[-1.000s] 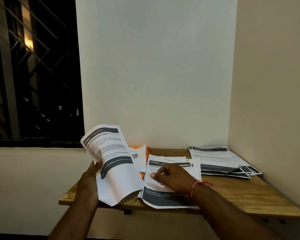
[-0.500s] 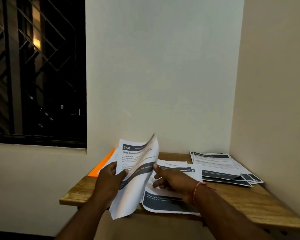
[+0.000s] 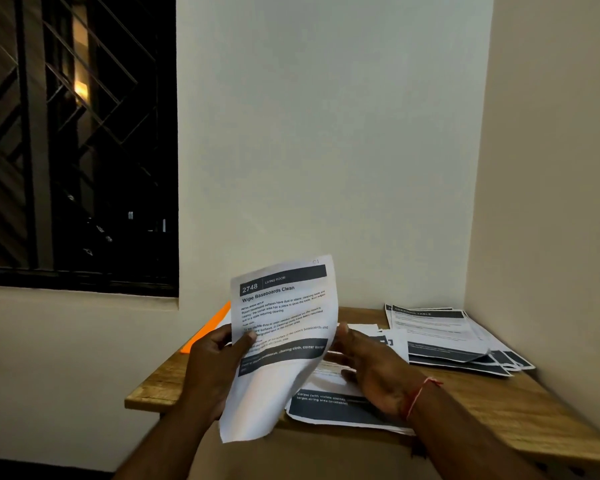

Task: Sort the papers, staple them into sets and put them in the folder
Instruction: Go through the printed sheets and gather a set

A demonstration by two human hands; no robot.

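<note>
Left fingers (image 3: 222, 337) pinch sheet (image 3: 284, 317), long axis near-vertical, header up, bottom seemingly curled

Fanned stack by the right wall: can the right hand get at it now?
Probably yes. The right hand looks free, and only flat papers lie between it and the fanned stack.

White printed sheet headed "2748 / Wipe Baseboards Clean" (image 3: 284, 317): upright, slightly tilted, lower half curling toward the camera. The left hand (image 3: 215, 362) pinches its left edge, thumb on the front. The right hand (image 3: 371, 368) is just beside its right edge; contact unclear.

Loose stack of white sheets with dark bands (image 3: 329, 407): flat at the wooden table (image 3: 499, 410) front edge.

Fanned pile of similar sheets (image 3: 440, 337): flat, back right.

Orange flat folder (image 3: 208, 329): back left, mostly hidden behind the held sheet.
</note>
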